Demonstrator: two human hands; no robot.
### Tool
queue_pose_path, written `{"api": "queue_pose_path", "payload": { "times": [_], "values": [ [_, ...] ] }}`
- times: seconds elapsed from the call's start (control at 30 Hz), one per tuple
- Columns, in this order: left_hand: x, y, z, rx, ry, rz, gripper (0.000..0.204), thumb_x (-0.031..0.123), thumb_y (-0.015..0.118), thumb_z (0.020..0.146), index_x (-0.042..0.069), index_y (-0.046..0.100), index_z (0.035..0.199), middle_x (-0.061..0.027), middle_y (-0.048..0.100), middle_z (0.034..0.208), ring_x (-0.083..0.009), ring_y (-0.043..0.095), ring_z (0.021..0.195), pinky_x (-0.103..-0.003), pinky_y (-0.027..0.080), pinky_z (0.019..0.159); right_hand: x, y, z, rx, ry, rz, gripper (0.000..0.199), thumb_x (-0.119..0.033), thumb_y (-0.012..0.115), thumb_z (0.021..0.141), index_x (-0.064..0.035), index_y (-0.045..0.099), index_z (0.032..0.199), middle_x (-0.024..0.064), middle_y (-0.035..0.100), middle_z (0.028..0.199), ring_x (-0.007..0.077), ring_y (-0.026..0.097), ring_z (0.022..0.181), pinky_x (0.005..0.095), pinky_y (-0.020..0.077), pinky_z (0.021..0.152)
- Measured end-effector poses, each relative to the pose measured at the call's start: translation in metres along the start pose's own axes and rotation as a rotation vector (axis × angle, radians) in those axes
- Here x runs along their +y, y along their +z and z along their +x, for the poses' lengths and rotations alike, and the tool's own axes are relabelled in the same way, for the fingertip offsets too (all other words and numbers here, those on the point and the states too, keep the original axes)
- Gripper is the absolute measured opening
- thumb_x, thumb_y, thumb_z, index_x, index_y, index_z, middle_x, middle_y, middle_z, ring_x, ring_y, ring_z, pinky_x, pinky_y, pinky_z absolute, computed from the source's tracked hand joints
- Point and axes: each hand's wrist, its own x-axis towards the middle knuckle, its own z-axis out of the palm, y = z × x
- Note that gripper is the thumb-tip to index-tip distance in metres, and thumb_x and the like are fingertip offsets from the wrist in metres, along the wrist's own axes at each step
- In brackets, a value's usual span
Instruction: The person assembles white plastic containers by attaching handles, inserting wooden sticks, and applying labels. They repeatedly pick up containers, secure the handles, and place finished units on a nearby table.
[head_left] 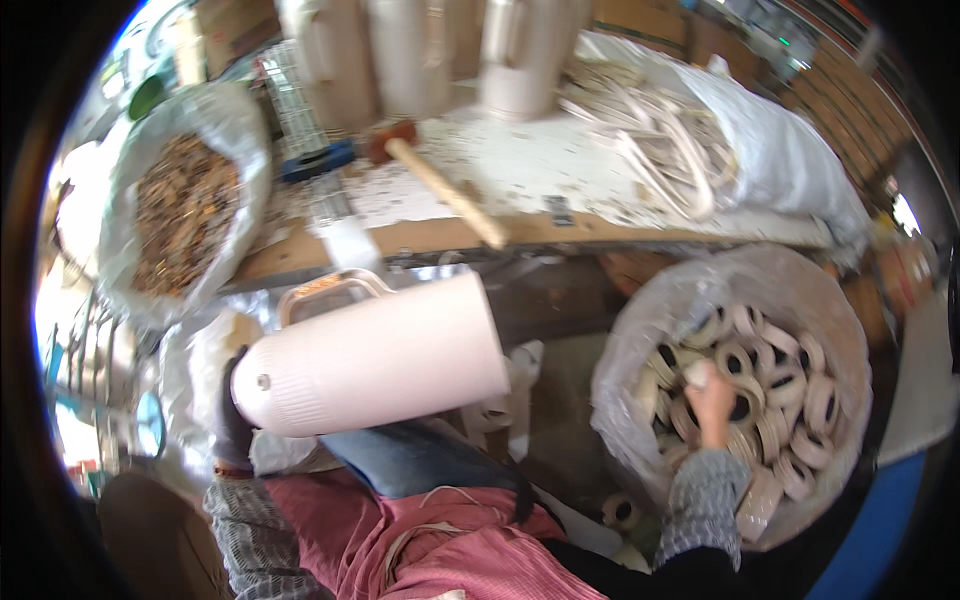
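On the lap, the gloved left hand point(232, 410) grips the pale ribbed jug body point(375, 355) at its base. It looks light, rigid and slick. The right hand point(712, 390) pinches a ring point(697, 372) in the sack point(640, 330).

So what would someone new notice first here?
Probably the big pale pink ribbed jug body, lying sideways at centre with the gloved left hand on its base. At lower right, the bare right hand reaches into a plastic bag full of cream rings.

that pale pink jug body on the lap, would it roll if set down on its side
Probably: the pale pink jug body looks round and smooth-sided, so it may roll. The left hand cups only its base, suggesting it is light. Its handle might stop it.
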Motion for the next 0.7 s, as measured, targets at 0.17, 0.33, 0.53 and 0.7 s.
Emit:
{"api": "queue_pose_path", "payload": {
  "times": [0.17, 0.33, 0.53, 0.7],
  "values": [
    [0.003, -0.014, -0.072, 0.179, -0.047, 0.088, 0.043, 0.026, 0.042, 0.101, -0.003, 0.047, 0.133, -0.0155, 0.055, 0.132, -0.0243, 0.056, 0.116, -0.034, 0.041, 0.102, -0.199, -0.120, 0.024, 0.211, -0.336, 0.990, 0.055, -0.010, 0.079, 0.072, -0.0030, 0.056, 0.122, 0.0122, 0.062, 0.108, 0.0236, 0.062, 0.088, 0.0344, 0.0506, 0.077],
    [0.004, -0.023, -0.146, 0.471, -0.152, -0.385, 0.041, 0.030, 0.040, 0.102, -0.002, 0.057, 0.122, -0.0122, 0.064, 0.113, -0.0158, 0.061, 0.101, -0.031, 0.049, 0.086, -0.366, -0.117, 0.003, -0.188, -0.706, 1.521, 0.062, -0.024, 0.083, 0.071, 0.0003, 0.055, 0.121, 0.0092, 0.060, 0.107, 0.0179, 0.059, 0.096, 0.0324, 0.0487, 0.079],
    [0.022, -0.047, -0.251, 0.694, -0.036, 0.076, 0.030, 0.024, 0.036, 0.103, 0.003, 0.056, 0.112, -0.0079, 0.064, 0.103, -0.0142, 0.063, 0.090, -0.028, 0.052, 0.076, -0.501, -0.123, -0.054, -0.118, -1.377, 1.508, 0.043, -0.018, 0.068, 0.084, 0.0042, 0.060, 0.119, 0.0211, 0.056, 0.121, 0.0341, 0.061, 0.099, 0.0391, 0.0478, 0.085],
    [0.032, -0.048, -0.291, 0.998, -0.147, -0.357, 0.019, 0.015, 0.041, 0.100, 0.005, 0.056, 0.106, -0.0064, 0.063, 0.092, -0.0139, 0.062, 0.081, -0.025, 0.051, 0.065, -0.548, -0.120, -0.083, -0.258, -1.449, 1.574, 0.039, -0.012, 0.057, 0.084, 0.0053, 0.059, 0.119, 0.0234, 0.060, 0.116, 0.0345, 0.061, 0.100, 0.0382, 0.0478, 0.086]
  ]
}}
